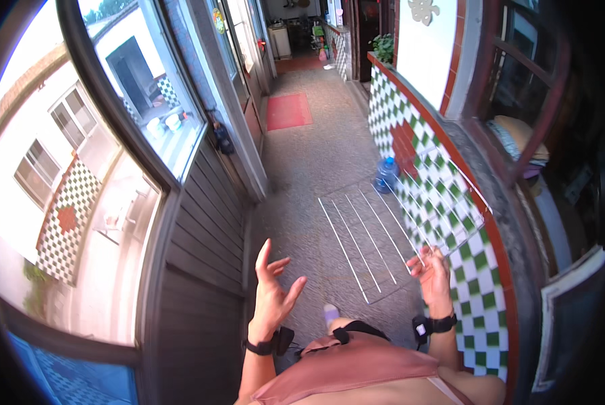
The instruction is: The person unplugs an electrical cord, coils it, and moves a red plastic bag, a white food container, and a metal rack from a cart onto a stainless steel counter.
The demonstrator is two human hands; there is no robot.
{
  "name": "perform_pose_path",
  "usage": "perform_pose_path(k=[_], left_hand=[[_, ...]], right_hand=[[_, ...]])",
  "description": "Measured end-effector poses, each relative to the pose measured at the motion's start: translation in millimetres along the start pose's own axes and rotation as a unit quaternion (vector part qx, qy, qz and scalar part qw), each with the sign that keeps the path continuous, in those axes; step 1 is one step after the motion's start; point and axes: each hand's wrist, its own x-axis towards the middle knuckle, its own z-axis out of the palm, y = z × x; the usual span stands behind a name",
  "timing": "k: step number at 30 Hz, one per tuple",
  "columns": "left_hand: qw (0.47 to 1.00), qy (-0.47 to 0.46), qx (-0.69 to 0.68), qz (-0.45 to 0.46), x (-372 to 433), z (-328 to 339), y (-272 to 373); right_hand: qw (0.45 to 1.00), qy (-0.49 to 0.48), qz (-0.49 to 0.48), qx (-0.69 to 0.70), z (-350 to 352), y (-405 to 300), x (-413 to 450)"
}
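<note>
In the head view a wide rack of thin white rods in a dark frame (371, 217) hangs tilted in front of me, probably a folding drying rack. My right hand (434, 276) is closed around its near side, fingers curled at the rods. To the left my left hand (272, 293) is raised with its fingers apart and nothing in it. It stays clear of the rack. Each wrist wears a black band with a small device. Behind the rack a blue water-cooler bottle (386, 174) stands on the floor against the tiled wall.
Along my right runs a low green-and-white tiled wall (477, 304) with a red edge and stone ledge. A wooden panel wall (201, 253) with windows lines the left. Farther down the corridor lies a red mat (289, 111). A potted plant (383, 48) stands on the ledge.
</note>
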Motion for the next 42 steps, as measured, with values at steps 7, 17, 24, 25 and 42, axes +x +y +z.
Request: perform_pose_path(k=[7, 17, 24, 25, 42], left_hand=[[0.971, 0.198, 0.064, -0.113, 143, -91, -108], [0.904, 0.222, -0.265, -0.252, 484, -74, -306], [0.791, -0.059, -0.574, -0.203, 871, 26, -361], [0.792, -0.060, -0.567, -0.219, 913, 39, -374], [0.798, -0.011, -0.559, -0.224, 1510, 196, -602]], right_hand=[[0.961, -0.245, 0.129, -0.024, 256, 46, 275], [0.903, -0.350, 0.245, 0.051, 474, 162, 608], [0.961, -0.236, 0.145, -0.005, 525, 162, 845], [0.971, -0.210, 0.115, -0.018, 527, 166, 881], [0.985, -0.149, 0.066, 0.059, 571, 136, 1599]])
